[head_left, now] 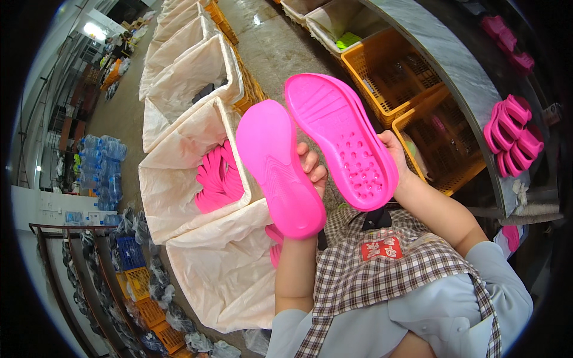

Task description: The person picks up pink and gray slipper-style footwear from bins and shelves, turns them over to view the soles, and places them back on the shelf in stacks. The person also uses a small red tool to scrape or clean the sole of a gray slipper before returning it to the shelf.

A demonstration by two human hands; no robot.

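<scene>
Two bright pink shoe soles are held up side by side in front of my checked apron. My left hand (311, 167) is closed round the edge of the left shoe sole (276, 161), which shows a smooth face with fine curved grooves. My right hand (394, 152) grips the outer edge of the right shoe sole (340, 134). That one shows its hollow side, with a raised rim, ribs at the toe and several small pits toward the heel. The left palm is partly hidden behind its sole.
To the left, a cloth-lined bin (173, 179) holds a pile of pink soles (219, 179), in a row of similar bins. Orange crates (388, 71) stand at right beside a curved grey conveyor or table edge (447, 48) carrying pink pieces (513, 134). Water bottles (102, 170) are stacked far left.
</scene>
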